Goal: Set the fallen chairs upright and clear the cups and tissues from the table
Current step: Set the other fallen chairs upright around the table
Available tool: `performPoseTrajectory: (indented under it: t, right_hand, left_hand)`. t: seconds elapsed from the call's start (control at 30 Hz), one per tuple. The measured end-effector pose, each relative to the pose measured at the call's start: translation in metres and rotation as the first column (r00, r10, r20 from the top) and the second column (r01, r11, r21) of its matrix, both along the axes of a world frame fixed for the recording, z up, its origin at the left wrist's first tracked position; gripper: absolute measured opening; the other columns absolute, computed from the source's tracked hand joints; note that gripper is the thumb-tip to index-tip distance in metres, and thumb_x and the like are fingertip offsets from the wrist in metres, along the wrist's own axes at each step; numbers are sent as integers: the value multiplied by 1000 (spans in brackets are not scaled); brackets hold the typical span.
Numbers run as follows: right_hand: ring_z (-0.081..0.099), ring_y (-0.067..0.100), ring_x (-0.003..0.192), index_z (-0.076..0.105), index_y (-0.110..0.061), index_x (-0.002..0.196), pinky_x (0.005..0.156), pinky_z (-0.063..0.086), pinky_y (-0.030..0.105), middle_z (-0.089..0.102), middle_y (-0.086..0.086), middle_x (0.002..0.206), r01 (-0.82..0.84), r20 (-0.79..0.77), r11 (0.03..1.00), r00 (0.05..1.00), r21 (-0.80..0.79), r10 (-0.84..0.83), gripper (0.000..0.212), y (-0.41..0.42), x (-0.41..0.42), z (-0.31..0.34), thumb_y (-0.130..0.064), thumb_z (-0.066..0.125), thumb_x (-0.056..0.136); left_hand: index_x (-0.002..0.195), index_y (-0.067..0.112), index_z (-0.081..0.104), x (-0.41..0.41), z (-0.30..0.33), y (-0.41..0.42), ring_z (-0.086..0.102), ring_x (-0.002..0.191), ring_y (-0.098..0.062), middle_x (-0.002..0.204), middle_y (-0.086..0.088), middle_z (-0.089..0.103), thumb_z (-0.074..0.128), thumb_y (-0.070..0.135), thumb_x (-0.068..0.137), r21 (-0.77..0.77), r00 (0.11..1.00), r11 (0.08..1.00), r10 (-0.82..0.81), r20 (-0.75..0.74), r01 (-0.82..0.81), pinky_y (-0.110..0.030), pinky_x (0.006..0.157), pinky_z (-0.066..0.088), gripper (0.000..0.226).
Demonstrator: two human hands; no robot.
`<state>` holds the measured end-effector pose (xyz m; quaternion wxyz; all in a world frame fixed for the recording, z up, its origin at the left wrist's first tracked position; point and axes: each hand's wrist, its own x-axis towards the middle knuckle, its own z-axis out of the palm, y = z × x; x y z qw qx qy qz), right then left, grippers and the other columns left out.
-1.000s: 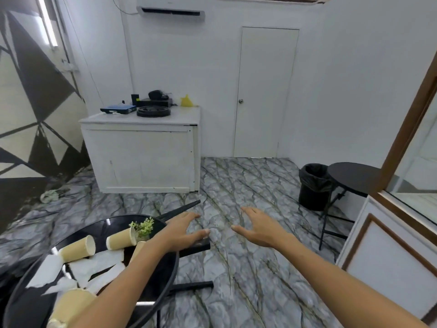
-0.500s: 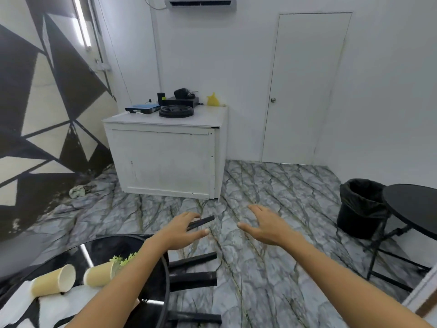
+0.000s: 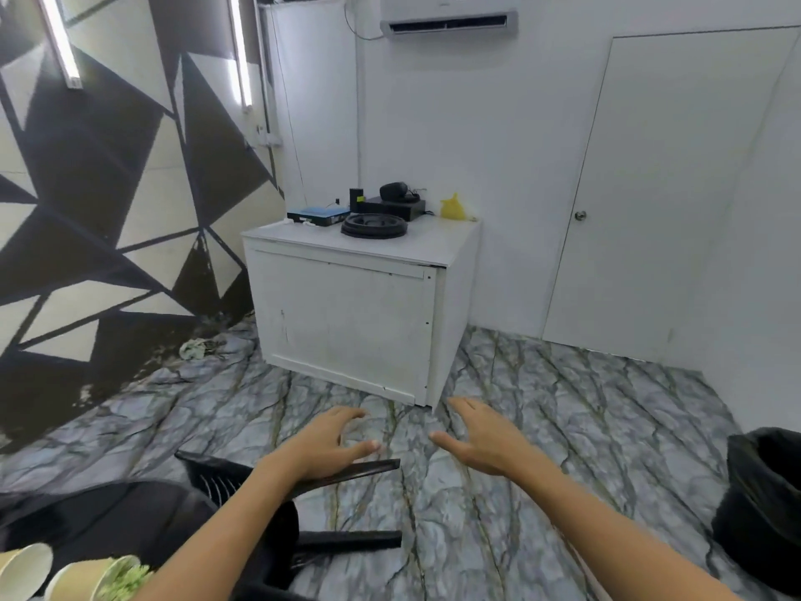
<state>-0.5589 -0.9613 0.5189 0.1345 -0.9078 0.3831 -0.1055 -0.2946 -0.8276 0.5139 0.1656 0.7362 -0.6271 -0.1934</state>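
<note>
A black chair [image 3: 225,479] lies on its side on the marble floor, its legs pointing right. My left hand [image 3: 329,444] hovers with spread fingers over the upper chair leg [image 3: 372,467], holding nothing. My right hand [image 3: 481,442] is stretched out beside it, fingers relaxed and empty, above the bare floor. At the bottom left, two tan paper cups [image 3: 21,568] lie tipped on the black round table [image 3: 108,514], one next to a small green plant [image 3: 130,581]. No tissues show in this frame.
A white cabinet [image 3: 346,314] with electronics on top stands ahead against the wall. A black bin [image 3: 763,505] with a liner sits at the right edge. A white door [image 3: 676,188] is at the back right, and crumpled litter [image 3: 195,347] lies by the patterned wall.
The view has swung left and forward: the cabinet is closer, the table has slid to the bottom left, the second table has left the frame. Both hands stay outstretched and empty.
</note>
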Motion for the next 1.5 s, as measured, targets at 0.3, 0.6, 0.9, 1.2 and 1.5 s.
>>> performPoseTrajectory:
  t: [0.3, 0.6, 0.9, 1.2, 1.5]
  right_hand:
    - [39, 23, 139, 30, -17, 151, 113, 32, 37, 39, 4, 155, -183, -43, 982, 982, -36, 181, 87, -155, 76, -7, -75, 42, 88]
    - [34, 21, 142, 29, -17, 153, 116, 30, 37, 35, 4, 158, -342, -39, 939, 939, 25, 343, 87, -296, 179, -2, -74, 41, 89]
    - [39, 21, 139, 31, -19, 152, 113, 34, 37, 38, 3, 156, -506, -18, 861, 861, 50, 508, 90, -418, 277, -22, -79, 38, 85]
    - [39, 20, 139, 35, -18, 151, 113, 34, 36, 40, 2, 155, -699, -15, 711, 712, 70, 702, 92, -549, 371, -32, -81, 37, 84]
    - [36, 22, 141, 31, -20, 152, 113, 34, 39, 37, 4, 157, -812, -54, 572, 570, 118, 820, 96, -615, 480, -32, -84, 35, 81]
  left_hand:
    - [151, 29, 34, 46, -20, -118, 37, 141, -13, 156, 7, 37, 50, 75, 86, -13, 992, 992, 129, -18, -129, -34, 114, 33, 81]
    - [150, 27, 36, 119, -23, -215, 38, 140, -14, 156, 5, 37, 49, 77, 85, 49, 955, 956, 291, -52, -288, -32, 112, 35, 83]
    - [149, 28, 37, 174, -30, -302, 39, 138, -14, 154, 5, 39, 45, 84, 81, 89, 895, 894, 444, -42, -440, -35, 112, 37, 88]
    - [149, 33, 35, 202, -38, -401, 35, 141, -11, 158, 9, 34, 44, 82, 83, 75, 755, 761, 649, -91, -645, -36, 115, 34, 83]
    - [149, 31, 36, 262, -36, -457, 39, 139, -13, 155, 7, 37, 44, 87, 78, 121, 597, 600, 800, -61, -791, -34, 111, 37, 91]
